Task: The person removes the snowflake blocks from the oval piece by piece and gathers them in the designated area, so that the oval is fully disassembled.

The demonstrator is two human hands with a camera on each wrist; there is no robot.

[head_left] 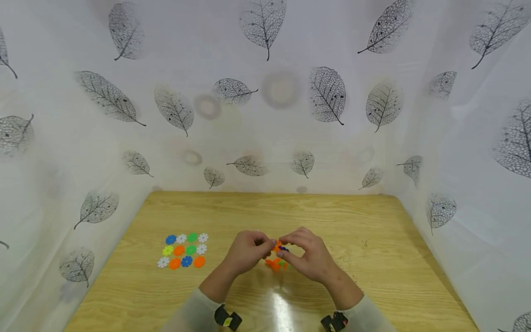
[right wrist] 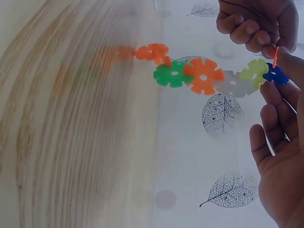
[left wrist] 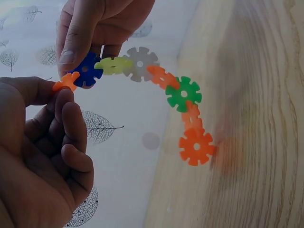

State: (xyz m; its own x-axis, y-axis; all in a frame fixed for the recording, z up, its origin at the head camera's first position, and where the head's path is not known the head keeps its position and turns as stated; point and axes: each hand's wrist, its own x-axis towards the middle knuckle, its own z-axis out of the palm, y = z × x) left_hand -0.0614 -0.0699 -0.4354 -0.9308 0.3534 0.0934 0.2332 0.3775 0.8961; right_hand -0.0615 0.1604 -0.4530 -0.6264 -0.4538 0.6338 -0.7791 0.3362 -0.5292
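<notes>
Pale sleeves (head_left: 194, 308) loomed nearest, and left hand (head_left: 246, 252) pinched an orange disc (left wrist: 68, 81) while right hand (head_left: 310, 255) gripped the blue disc (left wrist: 90, 76) topping a dangling, many-coloured chain (left wrist: 154, 71)!

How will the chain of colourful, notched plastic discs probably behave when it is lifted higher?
The chain is probably light, as its discs look thin. It may be fairly stiff, since it holds a curve. Its joints might pull apart, as they look slotted together.
</notes>
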